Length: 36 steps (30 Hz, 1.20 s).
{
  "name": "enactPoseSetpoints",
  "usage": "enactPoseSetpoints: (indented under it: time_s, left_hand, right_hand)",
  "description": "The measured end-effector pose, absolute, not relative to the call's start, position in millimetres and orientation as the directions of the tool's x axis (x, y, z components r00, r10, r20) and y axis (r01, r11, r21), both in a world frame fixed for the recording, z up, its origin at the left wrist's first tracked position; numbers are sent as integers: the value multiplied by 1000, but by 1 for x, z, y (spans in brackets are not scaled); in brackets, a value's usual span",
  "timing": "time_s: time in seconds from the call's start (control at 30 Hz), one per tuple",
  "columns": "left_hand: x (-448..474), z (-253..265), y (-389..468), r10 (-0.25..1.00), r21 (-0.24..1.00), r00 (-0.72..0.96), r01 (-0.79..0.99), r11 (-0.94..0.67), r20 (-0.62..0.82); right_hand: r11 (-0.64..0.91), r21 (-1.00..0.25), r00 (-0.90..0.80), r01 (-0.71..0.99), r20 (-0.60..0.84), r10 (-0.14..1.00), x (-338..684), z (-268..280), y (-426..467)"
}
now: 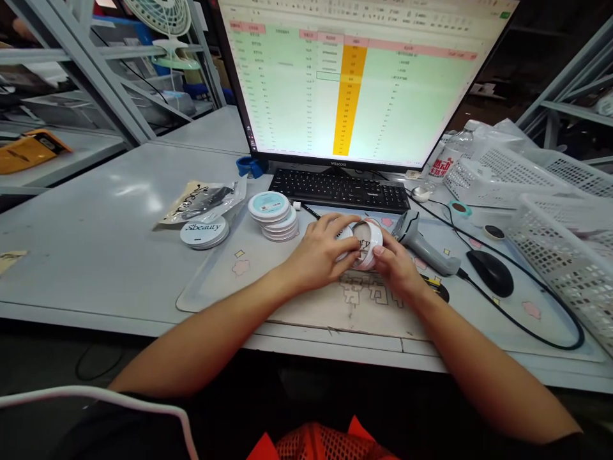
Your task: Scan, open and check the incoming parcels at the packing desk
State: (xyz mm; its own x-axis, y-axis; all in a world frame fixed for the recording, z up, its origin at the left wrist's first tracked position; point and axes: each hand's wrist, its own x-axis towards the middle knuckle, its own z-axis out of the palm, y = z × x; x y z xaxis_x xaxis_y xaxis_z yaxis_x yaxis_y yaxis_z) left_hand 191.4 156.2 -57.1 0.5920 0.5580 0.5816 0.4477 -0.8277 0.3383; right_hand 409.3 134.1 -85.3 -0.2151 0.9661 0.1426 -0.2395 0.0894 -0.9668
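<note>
A person's left hand [322, 252] and right hand [400, 268], fingers curled, pinch white round pieces [375, 246] above a patterned desk mat [306, 312], before a lit monitor [297, 115]; white discs [280, 223] stand stacked leftward, metal shelving [89, 76] beyond the grey desk [105, 255].

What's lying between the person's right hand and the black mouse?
In the head view, a grey scanner, its black cable and a yellow-and-black tool lie between the right hand and the mouse.

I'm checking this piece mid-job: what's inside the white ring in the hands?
Inside the white ring, a pale surface with dark lettering shows. Fingers of the left hand cover part of the opening, so the rest of that surface cannot be seen.
</note>
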Motion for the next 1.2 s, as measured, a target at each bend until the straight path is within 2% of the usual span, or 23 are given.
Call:
enactPoseSetpoints:
  time_s: [0.1, 0.23, 0.33, 0.47, 0.67, 0.8, 0.87, 0.93, 1.03, 1.13, 1.2]
  left_hand:
    - [189, -58, 166, 578, 481, 557, 328, -813, 596]
    - [186, -61, 180, 676, 733, 490, 104, -672, 550]
    - [186, -62, 185, 728, 786, 455, 93, -611, 512]
    - [188, -62, 182, 711, 720, 431, 177, -671, 556]
    - [194, -63, 162, 606, 330, 491, 537, -776, 626]
    - [198, -66, 153, 524, 181, 604, 535, -825, 601]
    - [199, -67, 153, 498, 195, 644, 483, -853, 581]
    - [198, -67, 154, 501, 278, 639, 422, -863, 583]
    - [197, -67, 157, 488, 369, 579, 319, -873, 653]
    - [197, -66, 158, 410, 327, 594, 249, -912, 693]
    - [196, -64, 159, 387, 314, 656, 232, -920, 648]
  right_hand:
    - [84, -963, -194, -258, 137, 971, 411, -81, 136]
    - [25, -955, -149, -296, 72, 986, 413, -69, 135]
    - [3, -967, -129, -255, 37, 991, 416, -66, 134]
    - [52, -982, -103, -180, 71, 992, 418, -70, 135]
    - [157, -988, -88, -5, 157, 984, 412, -74, 133]
    - [90, -995, -126, 35, 85, 988, 412, -69, 131]
    - [48, -998, -172, 36, 41, 984, 415, -66, 131]
    - [25, -999, -214, 32, 17, 977, 418, -65, 132]
    - [-1, -999, -232, -44, 9, 973, 419, -69, 134]
    - [-31, -991, -213, -131, -3, 977, 418, -76, 135]
    - [-53, -989, -217, -136, -23, 976, 417, -78, 134]
